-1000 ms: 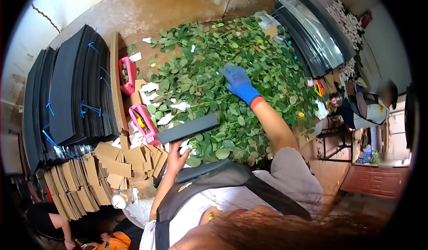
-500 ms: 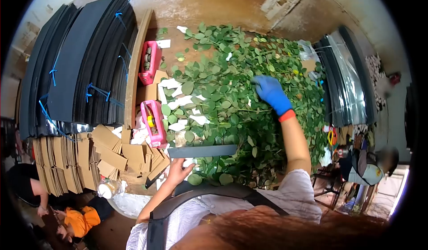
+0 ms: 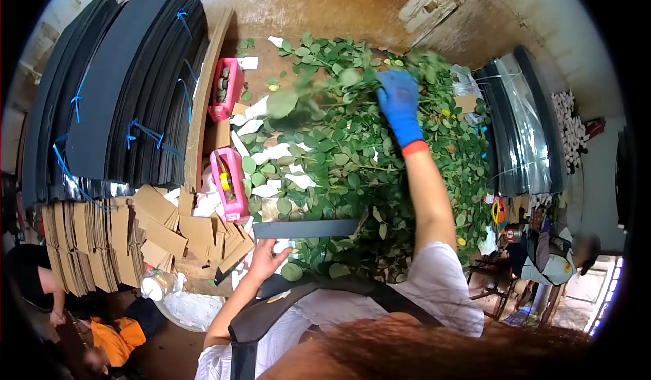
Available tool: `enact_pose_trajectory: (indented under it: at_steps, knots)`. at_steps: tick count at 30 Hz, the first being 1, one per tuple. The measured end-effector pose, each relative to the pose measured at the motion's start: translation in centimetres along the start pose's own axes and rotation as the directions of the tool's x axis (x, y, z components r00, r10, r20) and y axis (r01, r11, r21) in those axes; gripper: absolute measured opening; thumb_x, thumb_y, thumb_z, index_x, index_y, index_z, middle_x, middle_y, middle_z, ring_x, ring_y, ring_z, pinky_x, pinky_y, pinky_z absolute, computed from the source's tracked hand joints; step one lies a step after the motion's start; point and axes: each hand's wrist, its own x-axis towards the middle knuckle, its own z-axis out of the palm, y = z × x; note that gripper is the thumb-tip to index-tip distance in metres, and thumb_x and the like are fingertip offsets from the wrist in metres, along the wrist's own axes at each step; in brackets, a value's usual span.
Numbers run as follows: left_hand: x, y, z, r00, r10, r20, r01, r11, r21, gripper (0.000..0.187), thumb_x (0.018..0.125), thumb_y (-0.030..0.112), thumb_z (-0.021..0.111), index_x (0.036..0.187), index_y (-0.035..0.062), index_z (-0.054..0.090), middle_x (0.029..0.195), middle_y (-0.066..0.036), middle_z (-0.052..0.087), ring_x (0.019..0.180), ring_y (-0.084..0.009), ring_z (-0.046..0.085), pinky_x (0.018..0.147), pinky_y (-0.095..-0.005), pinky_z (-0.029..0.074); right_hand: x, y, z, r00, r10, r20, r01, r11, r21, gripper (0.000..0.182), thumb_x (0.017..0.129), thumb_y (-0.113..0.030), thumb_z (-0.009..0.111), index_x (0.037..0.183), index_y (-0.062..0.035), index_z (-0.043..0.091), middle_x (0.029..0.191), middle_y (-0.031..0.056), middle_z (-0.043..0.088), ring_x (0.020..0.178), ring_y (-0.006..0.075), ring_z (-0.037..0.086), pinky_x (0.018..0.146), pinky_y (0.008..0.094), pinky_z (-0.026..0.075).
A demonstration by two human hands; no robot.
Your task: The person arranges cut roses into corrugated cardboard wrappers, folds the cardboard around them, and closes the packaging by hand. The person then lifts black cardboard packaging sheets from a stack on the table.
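My right hand point(image 3: 399, 98), in a blue knitted glove with a red cuff, is closed on a leafy stem point(image 3: 350, 78) at the far part of the table. The stem's leaves stretch left and are blurred by motion. Beneath and around it spreads a thick heap of green leafy stems point(image 3: 339, 139). My bare left hand point(image 3: 269, 258) is low at the near edge, thumb held apart, with nothing visible in its grasp. Its fingertips are against or just behind the lower edge of a dark flat strip point(image 3: 305, 229); the exact contact is hidden.
Two pink holders point(image 3: 229, 187) stand along a wooden board point(image 3: 207, 102) at left. Beyond are black sheet stacks point(image 3: 129, 82) tied with blue string and folded cardboard point(image 3: 91, 244). White paper scraps point(image 3: 271, 153) lie among leaves. Wrapped dark sheets point(image 3: 519, 119) stand right. Other people sit lower left and right.
My gloved right hand has moved away from me and slightly left, and a leafy stem now moves with it above the heap. My left hand stays by the strip, its thumb spread further.
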Motion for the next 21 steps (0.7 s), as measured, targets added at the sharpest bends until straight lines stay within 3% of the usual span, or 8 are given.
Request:
enact_pose_trajectory:
  at_steps: [1, 3, 7, 9, 13, 15, 16, 21]
  knots:
    - [0.1, 0.3, -0.1, 1.000, -0.028, 0.004, 0.028, 0.999, -0.045, 0.047, 0.082, 0.018, 0.082, 0.121, 0.0043, 0.060, 0.110, -0.017, 0.063, 0.093, -0.0270, 0.064, 0.075, -0.0347, 0.054, -0.7, 0.0, -2.4, 0.998, -0.066, -0.018, 0.063, 0.992, -0.109, 0.029, 0.080, -0.018, 0.069, 0.109, -0.0161, 0.067, 0.104, 0.0102, 0.066, 0.102, 0.0338, 0.059, 0.093, 0.0453, 0.046]
    - [-0.3, -0.5, 0.4, 0.996, -0.081, 0.030, 0.083, 0.993, -0.081, 0.048, 0.082, 0.020, 0.082, 0.123, 0.0043, 0.060, 0.109, -0.015, 0.061, 0.093, -0.0258, 0.064, 0.077, -0.0340, 0.054, -2.0, 2.6, -4.0, 0.868, -0.022, 0.496, 0.145, 0.966, -0.212, 0.034, 0.079, -0.017, 0.072, 0.113, -0.0148, 0.067, 0.105, 0.0114, 0.067, 0.101, 0.0342, 0.060, 0.095, 0.0448, 0.046]
    - [-0.2, -0.6, 0.4, 1.000, -0.013, 0.012, 0.014, 0.996, -0.091, 0.050, 0.083, 0.018, 0.081, 0.127, 0.0063, 0.060, 0.111, -0.014, 0.061, 0.096, -0.0252, 0.064, 0.080, -0.0325, 0.054, -5.9, 3.2, -13.0, 1.000, 0.004, 0.003, -0.004, 1.000, -0.010, 0.040, 0.079, -0.008, 0.068, 0.119, -0.0086, 0.068, 0.116, 0.0169, 0.067, 0.108, 0.0358, 0.061, 0.098, 0.0476, 0.046]
    - [-0.2, -0.9, 0.7, 1.000, 0.010, 0.003, -0.010, 0.992, -0.126, 0.051, 0.082, 0.015, 0.080, 0.128, 0.0058, 0.060, 0.114, -0.014, 0.061, 0.097, -0.0243, 0.063, 0.083, -0.0338, 0.054, -9.5, 0.1, -17.1, 0.998, 0.060, -0.036, -0.055, 0.993, 0.109, 0.042, 0.079, -0.002, 0.063, 0.120, -0.0074, 0.069, 0.121, 0.0171, 0.067, 0.111, 0.0365, 0.061, 0.097, 0.0472, 0.048]
    - [-0.3, -1.6, 0.3, 0.991, -0.079, 0.111, 0.082, 0.996, -0.020, 0.055, 0.082, 0.021, 0.079, 0.130, 0.0042, 0.056, 0.119, -0.017, 0.059, 0.102, -0.0313, 0.063, 0.087, -0.0385, 0.053, -16.4, -5.9, -22.8, 0.878, -0.125, 0.462, -0.119, 0.878, 0.463, 0.046, 0.077, 0.002, 0.057, 0.121, -0.0076, 0.068, 0.126, 0.0168, 0.065, 0.117, 0.0361, 0.061, 0.100, 0.0427, 0.049]
    - [-0.1, -2.5, 0.4, 0.974, 0.228, 0.014, -0.226, 0.971, -0.085, 0.052, 0.085, 0.026, 0.075, 0.130, 0.0061, 0.058, 0.116, -0.017, 0.060, 0.102, -0.0279, 0.061, 0.090, -0.0363, 0.050, -20.4, -8.4, -22.5, 0.788, -0.135, 0.600, -0.225, 0.845, 0.485, 0.047, 0.077, 0.001, 0.057, 0.122, -0.0097, 0.067, 0.127, 0.0169, 0.065, 0.118, 0.0358, 0.061, 0.102, 0.0421, 0.048]
    - [-0.2, -2.7, 0.7, 0.981, 0.193, 0.031, -0.189, 0.976, -0.113, 0.053, 0.085, 0.025, 0.075, 0.130, 0.0052, 0.057, 0.118, -0.018, 0.060, 0.106, -0.0299, 0.060, 0.093, -0.0377, 0.049, -22.2, -8.7, -21.0, 0.767, -0.195, 0.611, -0.188, 0.843, 0.505, 0.049, 0.077, 0.002, 0.059, 0.123, -0.0133, 0.067, 0.128, 0.0143, 0.063, 0.116, 0.0357, 0.060, 0.100, 0.0406, 0.049]
    - [0.0, -1.7, 0.7, 0.994, 0.106, -0.009, -0.106, 0.992, -0.062, 0.053, 0.082, 0.022, 0.076, 0.128, 0.0037, 0.057, 0.119, -0.021, 0.060, 0.114, -0.0384, 0.058, 0.098, -0.0434, 0.047, -33.0, -8.3, -11.1, 0.674, -0.037, 0.737, -0.149, 0.971, 0.185, 0.048, 0.085, -0.012, 0.067, 0.132, -0.0146, 0.060, 0.141, 0.0132, 0.057, 0.122, 0.0344, 0.057, 0.105, 0.0434, 0.045]
